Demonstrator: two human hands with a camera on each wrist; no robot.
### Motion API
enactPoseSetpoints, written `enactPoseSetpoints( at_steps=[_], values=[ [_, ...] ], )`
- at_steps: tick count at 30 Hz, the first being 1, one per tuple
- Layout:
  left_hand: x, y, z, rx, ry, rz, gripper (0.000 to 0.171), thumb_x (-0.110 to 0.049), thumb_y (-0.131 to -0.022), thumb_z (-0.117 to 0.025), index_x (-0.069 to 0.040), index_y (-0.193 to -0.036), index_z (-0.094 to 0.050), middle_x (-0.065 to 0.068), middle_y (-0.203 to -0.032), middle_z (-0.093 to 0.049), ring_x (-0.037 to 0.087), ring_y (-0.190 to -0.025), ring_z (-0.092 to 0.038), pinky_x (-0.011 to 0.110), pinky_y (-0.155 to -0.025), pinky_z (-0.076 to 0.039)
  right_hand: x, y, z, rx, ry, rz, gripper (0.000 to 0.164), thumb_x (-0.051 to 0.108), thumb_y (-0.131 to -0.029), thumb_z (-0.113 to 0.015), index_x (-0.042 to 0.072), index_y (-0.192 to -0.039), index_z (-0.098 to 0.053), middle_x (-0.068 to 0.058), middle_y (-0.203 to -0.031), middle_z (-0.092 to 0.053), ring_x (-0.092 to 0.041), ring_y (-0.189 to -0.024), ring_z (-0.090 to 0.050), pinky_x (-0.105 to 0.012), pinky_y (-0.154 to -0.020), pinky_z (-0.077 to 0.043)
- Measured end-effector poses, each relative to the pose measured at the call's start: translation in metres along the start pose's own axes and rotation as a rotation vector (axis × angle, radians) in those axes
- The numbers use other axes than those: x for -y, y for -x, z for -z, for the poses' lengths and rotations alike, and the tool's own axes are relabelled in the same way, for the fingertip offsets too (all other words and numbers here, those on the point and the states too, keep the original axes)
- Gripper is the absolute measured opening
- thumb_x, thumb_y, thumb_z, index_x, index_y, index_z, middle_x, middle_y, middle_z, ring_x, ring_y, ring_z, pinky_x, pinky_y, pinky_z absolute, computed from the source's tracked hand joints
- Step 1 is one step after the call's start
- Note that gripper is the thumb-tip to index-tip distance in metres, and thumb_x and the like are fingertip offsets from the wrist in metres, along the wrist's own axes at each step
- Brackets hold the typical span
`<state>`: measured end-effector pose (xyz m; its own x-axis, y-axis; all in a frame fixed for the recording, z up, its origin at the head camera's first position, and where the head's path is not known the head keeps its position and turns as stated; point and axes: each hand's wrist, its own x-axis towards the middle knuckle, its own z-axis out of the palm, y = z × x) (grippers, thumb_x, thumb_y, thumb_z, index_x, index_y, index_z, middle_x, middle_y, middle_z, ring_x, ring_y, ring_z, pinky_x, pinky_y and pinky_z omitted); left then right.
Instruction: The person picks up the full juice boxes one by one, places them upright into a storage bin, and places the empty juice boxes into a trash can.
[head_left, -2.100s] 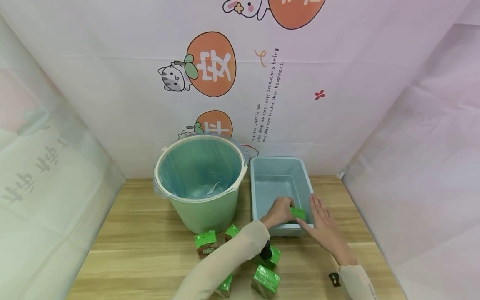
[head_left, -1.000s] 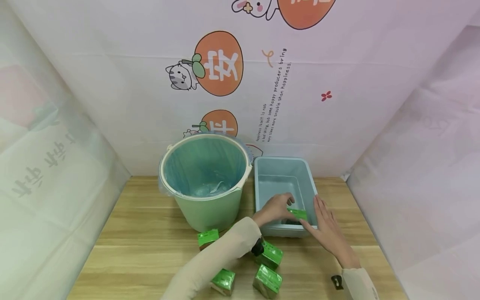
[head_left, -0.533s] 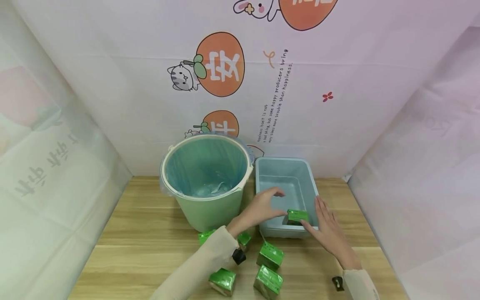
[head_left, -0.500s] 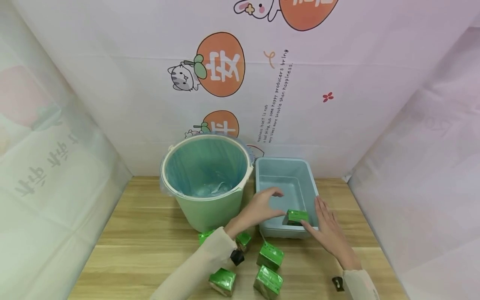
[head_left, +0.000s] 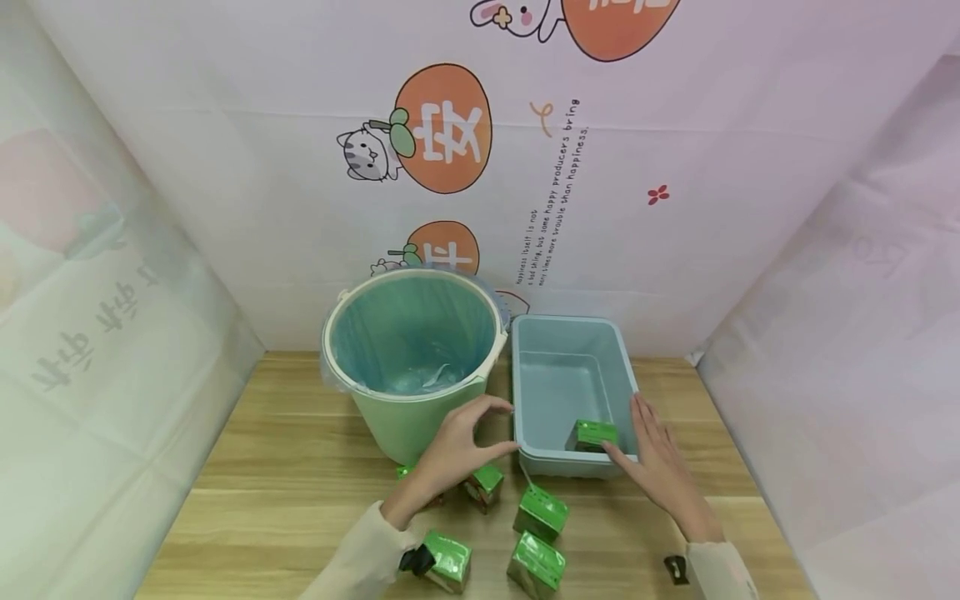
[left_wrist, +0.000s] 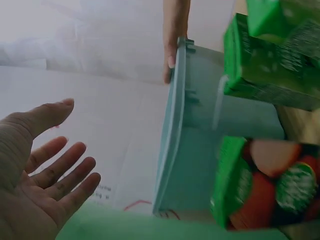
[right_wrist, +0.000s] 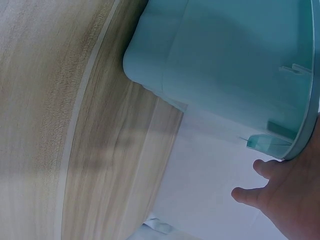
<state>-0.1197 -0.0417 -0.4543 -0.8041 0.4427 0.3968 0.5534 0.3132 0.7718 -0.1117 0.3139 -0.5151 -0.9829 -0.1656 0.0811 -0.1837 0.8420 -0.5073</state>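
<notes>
A small green drink carton [head_left: 592, 435] lies in the near right corner of the light blue bin [head_left: 570, 322]. My left hand [head_left: 491, 429] hovers outside the bin's near left corner with fingers spread and holds nothing; the left wrist view shows its bare palm [left_wrist: 35, 170] beside the bin wall [left_wrist: 200, 165]. My right hand [head_left: 641, 442] rests with straight fingers on the bin's near right rim, its fingers [right_wrist: 280, 195] at the rim edge. Several more green cartons lie on the table below my left hand, among them two [head_left: 483, 483] [head_left: 542, 510].
A green bucket [head_left: 408, 421] with a blue liner stands left of the bin, touching it. Other cartons [head_left: 534, 562] [head_left: 448, 562] lie near the front edge of the wooden table [head_left: 285, 467]. Printed fabric walls enclose the back and both sides.
My left hand let go of the carton inside the bin and drew back out to the left, over the cartons on the table. The right hand stayed on the rim.
</notes>
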Motion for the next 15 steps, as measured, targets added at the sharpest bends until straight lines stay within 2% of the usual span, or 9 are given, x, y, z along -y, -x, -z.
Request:
enactPoseSetpoints(
  at_steps=[3, 6, 10, 15],
  values=[
    [0.007, 0.017, 0.008, -0.038, -0.025, -0.022, 0.047, -0.016, -0.088, -0.089, -0.01, -0.129, -0.068, 0.005, -0.126, -0.071, 0.023, -0.118, -0.067, 0.04, -0.099, -0.056, 0.0, 0.0, 0.0, -0.003, -0.001, 0.0, 0.101, 0.051, -0.106, -0.06, -0.003, -0.167, -0.002, -0.026, -0.174, -0.001, -0.05, -0.159, -0.004, -0.069, -0.124, -0.003],
    [0.015, 0.033, 0.013, -0.051, -0.035, -0.016, 0.049, -0.017, -0.086, -0.091, -0.009, -0.129, -0.067, 0.008, -0.124, -0.071, 0.025, -0.116, -0.067, 0.042, -0.097, -0.057, -0.001, 0.001, 0.0, -0.008, -0.004, 0.001, 0.101, 0.05, -0.105, -0.061, -0.003, -0.167, -0.002, -0.026, -0.174, -0.001, -0.05, -0.159, -0.004, -0.069, -0.124, -0.003],
    [0.024, 0.052, 0.016, -0.043, -0.021, 0.041, 0.05, -0.019, -0.086, -0.091, -0.012, -0.129, -0.067, 0.007, -0.125, -0.071, 0.023, -0.117, -0.067, 0.044, -0.098, -0.056, -0.002, 0.001, 0.0, -0.009, -0.001, 0.003, 0.101, 0.05, -0.106, -0.061, -0.003, -0.168, -0.002, -0.026, -0.174, -0.002, -0.05, -0.159, -0.005, -0.07, -0.124, -0.003],
    [0.034, 0.073, 0.012, -0.033, 0.0, 0.149, 0.056, -0.027, -0.085, -0.093, -0.013, -0.132, -0.066, 0.002, -0.129, -0.07, 0.02, -0.123, -0.065, 0.044, -0.103, -0.054, 0.0, 0.001, 0.0, -0.005, 0.001, 0.003, 0.101, 0.051, -0.106, -0.06, -0.004, -0.167, -0.002, -0.026, -0.174, -0.001, -0.05, -0.158, -0.005, -0.07, -0.124, -0.005]
  ],
)
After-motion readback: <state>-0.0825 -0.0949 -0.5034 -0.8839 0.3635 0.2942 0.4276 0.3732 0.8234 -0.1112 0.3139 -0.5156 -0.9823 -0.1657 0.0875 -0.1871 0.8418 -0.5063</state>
